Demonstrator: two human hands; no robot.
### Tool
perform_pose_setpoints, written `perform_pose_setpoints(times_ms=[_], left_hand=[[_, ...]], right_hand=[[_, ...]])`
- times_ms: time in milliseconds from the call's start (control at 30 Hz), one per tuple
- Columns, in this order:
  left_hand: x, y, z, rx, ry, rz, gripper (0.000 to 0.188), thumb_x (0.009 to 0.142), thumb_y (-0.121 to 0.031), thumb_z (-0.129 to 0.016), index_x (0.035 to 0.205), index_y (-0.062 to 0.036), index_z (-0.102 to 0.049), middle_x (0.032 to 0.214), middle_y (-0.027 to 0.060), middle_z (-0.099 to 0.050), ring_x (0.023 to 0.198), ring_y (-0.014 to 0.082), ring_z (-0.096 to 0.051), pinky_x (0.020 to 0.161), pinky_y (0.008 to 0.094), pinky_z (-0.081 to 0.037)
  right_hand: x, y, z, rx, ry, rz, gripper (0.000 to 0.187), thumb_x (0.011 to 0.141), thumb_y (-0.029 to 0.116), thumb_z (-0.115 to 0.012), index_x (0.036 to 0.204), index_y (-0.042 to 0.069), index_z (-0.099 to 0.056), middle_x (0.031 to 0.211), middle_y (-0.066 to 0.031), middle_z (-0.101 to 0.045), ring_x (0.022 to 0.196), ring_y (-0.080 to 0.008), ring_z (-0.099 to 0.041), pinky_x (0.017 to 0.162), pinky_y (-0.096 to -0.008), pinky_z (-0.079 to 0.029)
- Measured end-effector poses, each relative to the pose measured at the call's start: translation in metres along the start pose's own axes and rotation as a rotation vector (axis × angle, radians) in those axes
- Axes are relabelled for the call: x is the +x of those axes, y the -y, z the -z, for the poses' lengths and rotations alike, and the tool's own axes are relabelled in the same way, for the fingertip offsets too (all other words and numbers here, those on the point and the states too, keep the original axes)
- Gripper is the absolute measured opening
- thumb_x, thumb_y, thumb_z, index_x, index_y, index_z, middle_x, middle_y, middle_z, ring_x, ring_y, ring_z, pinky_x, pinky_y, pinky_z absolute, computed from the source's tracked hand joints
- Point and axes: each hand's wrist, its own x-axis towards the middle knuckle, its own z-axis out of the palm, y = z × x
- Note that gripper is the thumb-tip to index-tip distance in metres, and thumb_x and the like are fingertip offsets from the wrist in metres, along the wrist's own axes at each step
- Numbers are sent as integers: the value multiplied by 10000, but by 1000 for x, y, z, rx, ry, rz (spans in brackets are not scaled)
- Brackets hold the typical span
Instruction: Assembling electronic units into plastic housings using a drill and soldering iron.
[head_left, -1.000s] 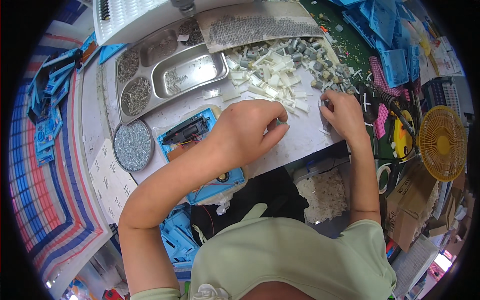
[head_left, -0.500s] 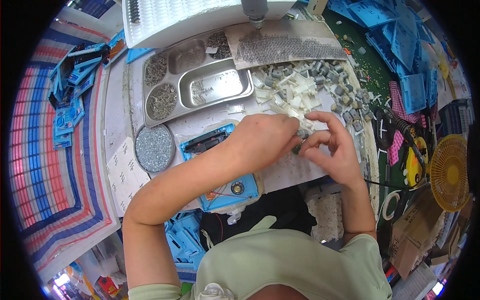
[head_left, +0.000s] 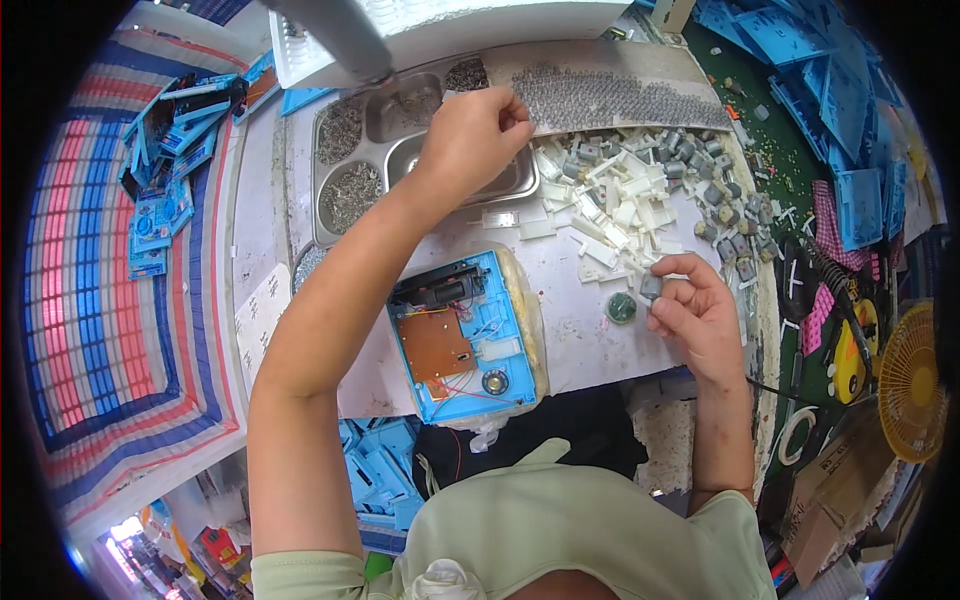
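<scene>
My right hand point(head_left: 698, 312), on the right of the white worktop, pinches a small grey motor point(head_left: 650, 288) between thumb and fingers. Just left of it lies a round dark green disc point(head_left: 621, 308). My left hand point(head_left: 475, 140) is held over the right part of a metal compartment tray point(head_left: 392, 172), close to a board covered with small metal parts point(head_left: 620, 98). Its fingers are curled closed; what they hold, if anything, is hidden. An opened blue plastic casing point(head_left: 425, 385), with a brown circuit board, wires and a small speaker, lies on the worktop before me.
White plastic brackets point(head_left: 625, 205) and grey motors point(head_left: 735, 220) are heaped below the board. A grey cylindrical tool point(head_left: 345, 40) hangs over the tray. White foam point(head_left: 470, 35) stands behind. Blue casings point(head_left: 855, 150) pile up at the right, near a yellow fan point(head_left: 912, 380).
My left hand has moved from beside the right hand up and left to the tray. My right hand stays low with the motor. The hanging tool has swung left.
</scene>
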Motion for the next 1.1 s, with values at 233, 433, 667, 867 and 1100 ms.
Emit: perform_pose_setpoints(times_ms=[233,433,667,867,1100], left_hand=[[4,3,-18,171,-97,-85,176,853,-174,-729,957,-32,-718,844,128,-713,759,260,-688,747,375,-540],[-6,3,-14,1,-115,-23,175,837,-161,-700,961,-38,-699,862,130,-697,801,295,-676,753,406,-533],[0,10,-23,19,-191,-134,193,846,-179,-729,974,-38,-700,844,119,-686,709,231,-652,708,362,-528],[-2,14,-20,38,-180,-141,165,842,-152,-735,972,-51,-726,886,106,-693,711,234,-655,701,356,-530],[-2,17,-22,136,-183,-251,125,874,-137,-724,981,-75,-739,881,98,-668,715,246,-657,699,365,-533]], right_hand=[[-6,6,-2,-57,16,30,344,908,16,-708,1232,4,-592,796,-13,-663,723,-65,-631,641,-191,-452],[-15,6,-1,-91,19,24,326,898,10,-709,1207,-4,-604,793,-11,-661,723,-70,-637,638,-196,-447],[-11,8,-10,-82,53,22,328,895,11,-713,1204,-8,-608,795,-14,-659,733,-73,-639,644,-202,-446],[-13,6,-6,-73,49,15,323,894,7,-714,1199,-12,-610,794,-14,-656,740,-76,-639,665,-206,-458],[-12,7,-10,-101,55,2,325,894,-2,-712,1202,-18,-608,803,-16,-656,744,-79,-642,677,-204,-470]])
